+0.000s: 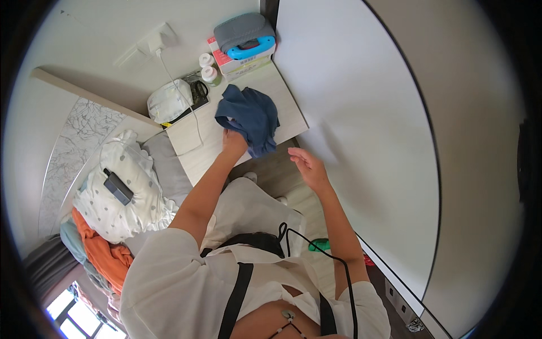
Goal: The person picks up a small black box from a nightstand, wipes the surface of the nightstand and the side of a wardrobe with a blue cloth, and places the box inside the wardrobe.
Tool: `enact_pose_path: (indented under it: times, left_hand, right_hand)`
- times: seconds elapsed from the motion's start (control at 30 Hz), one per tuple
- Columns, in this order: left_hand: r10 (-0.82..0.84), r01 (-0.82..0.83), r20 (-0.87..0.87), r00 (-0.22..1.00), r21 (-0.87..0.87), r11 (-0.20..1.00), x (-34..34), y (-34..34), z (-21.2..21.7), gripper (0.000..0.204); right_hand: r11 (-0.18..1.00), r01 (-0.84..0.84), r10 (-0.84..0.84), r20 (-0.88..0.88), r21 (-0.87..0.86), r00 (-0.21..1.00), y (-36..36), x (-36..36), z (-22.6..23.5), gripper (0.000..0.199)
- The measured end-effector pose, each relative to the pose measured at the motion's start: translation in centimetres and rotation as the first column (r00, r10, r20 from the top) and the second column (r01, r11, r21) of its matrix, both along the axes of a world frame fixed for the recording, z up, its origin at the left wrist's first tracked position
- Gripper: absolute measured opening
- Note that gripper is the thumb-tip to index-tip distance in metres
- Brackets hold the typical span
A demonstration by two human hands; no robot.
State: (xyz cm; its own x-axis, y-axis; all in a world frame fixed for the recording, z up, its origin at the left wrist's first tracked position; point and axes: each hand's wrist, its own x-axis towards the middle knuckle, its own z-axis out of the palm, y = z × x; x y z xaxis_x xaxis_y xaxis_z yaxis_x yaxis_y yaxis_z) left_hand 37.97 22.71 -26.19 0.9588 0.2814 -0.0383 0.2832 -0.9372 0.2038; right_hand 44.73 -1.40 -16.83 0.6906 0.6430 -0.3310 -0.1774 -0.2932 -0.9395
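A crumpled dark blue cloth lies on a pale wooden bedside table, hanging a little over its near edge. My left hand rests on the tabletop at the cloth's lower left edge and grips it. My right hand hovers in the air to the right of the table's corner, fingers apart and empty, a short way from the cloth.
At the table's back stand a white plastic bag, two small white jars, a box with a grey and blue object on top, and a white cable. A bed with a dotted pillow lies left; a white wall stands right.
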Motion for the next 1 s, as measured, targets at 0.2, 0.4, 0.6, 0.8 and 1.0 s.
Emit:
enact_pose_path:
  times: [0.2,0.4,0.6,0.8,1.0]
  left_hand:
    - [0.071,-0.026,0.179,0.981,-0.244,0.969,-6.1,2.3,-3.5,0.037]
    - [0.027,0.048,0.372,0.928,-0.192,0.98,-9.4,5.1,-6.3,0.039]
    - [0.054,0.087,0.5,0.864,-0.254,0.963,-9.9,5.2,-6.9,0.037]
    - [0.047,0.071,0.459,0.887,-0.237,0.969,-9.2,4.9,-7.7,0.037]
    - [0.046,0.043,0.407,0.912,-0.207,0.977,-10.7,4.9,-6.3,0.038]
  right_hand:
    - [0.997,-0.012,0.051,0.534,-0.077,0.844,3.2,-0.6,-6.3,0.024]
    - [0.97,-0.015,0.221,0.859,-0.242,0.462,9.0,-1.2,-9.2,0.032]
    - [0.929,0.122,0.313,0.919,-0.349,0.241,12.1,-1.3,-12.1,0.039]
    - [0.961,0.087,0.228,0.931,-0.262,0.287,14.5,0.9,-12.7,0.046]
    - [0.952,0.047,0.285,0.932,-0.302,0.224,17.9,2.3,-14.1,0.044]
